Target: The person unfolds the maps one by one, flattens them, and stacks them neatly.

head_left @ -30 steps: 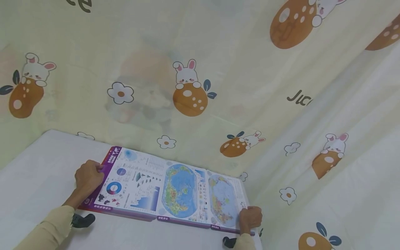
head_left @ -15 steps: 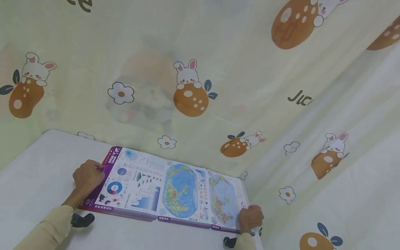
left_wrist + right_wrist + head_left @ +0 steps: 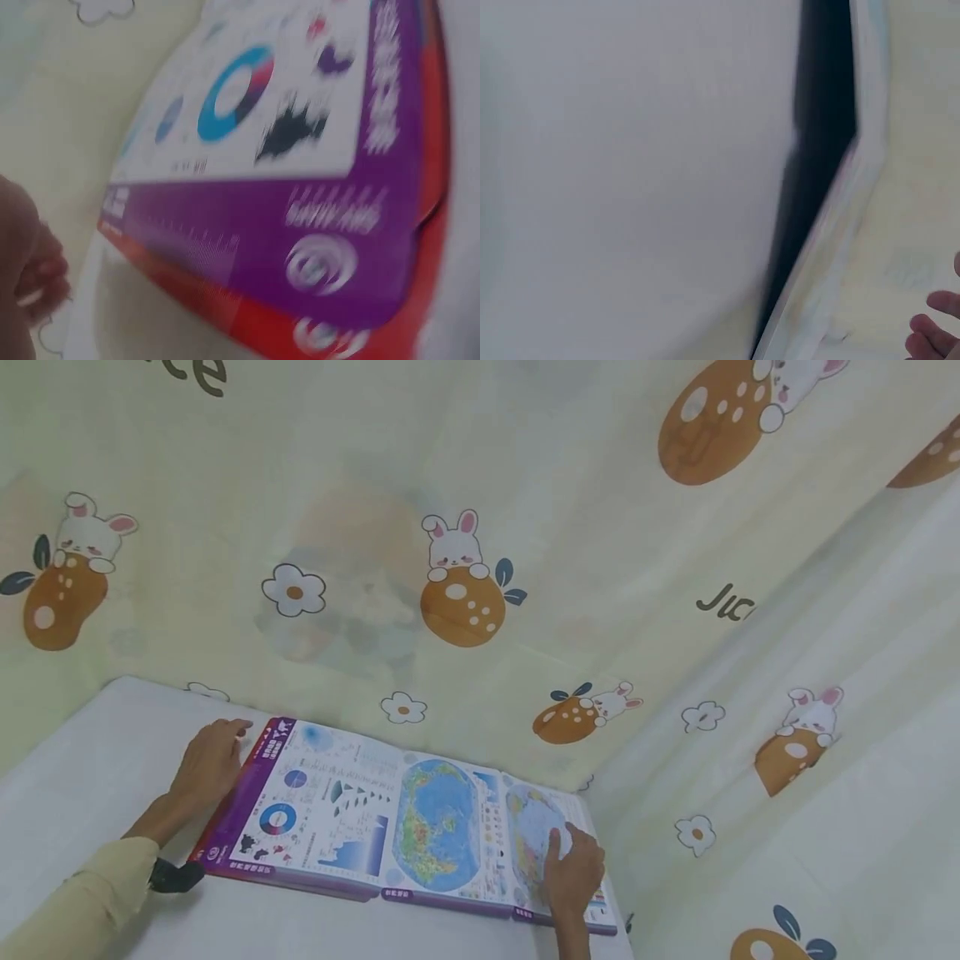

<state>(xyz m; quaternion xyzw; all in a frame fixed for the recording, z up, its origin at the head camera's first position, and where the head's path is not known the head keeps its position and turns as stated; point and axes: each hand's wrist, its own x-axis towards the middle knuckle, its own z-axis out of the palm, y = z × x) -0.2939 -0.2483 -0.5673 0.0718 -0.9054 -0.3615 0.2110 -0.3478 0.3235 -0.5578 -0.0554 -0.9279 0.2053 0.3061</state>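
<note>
Beside left hand (image 3: pixel 207 765) and under right hand (image 3: pixel 574 870), both loose-fingered, gripping nothing, the chart (image 3: pixel 438 822) is lying unfolded, some layers seemingly left.

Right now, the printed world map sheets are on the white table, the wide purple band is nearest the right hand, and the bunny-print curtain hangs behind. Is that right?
Not quite. The wide purple band is nearest the left hand, as the head view shows. The printed world map sheets are on the white table, and the bunny-print curtain hangs behind.
</note>
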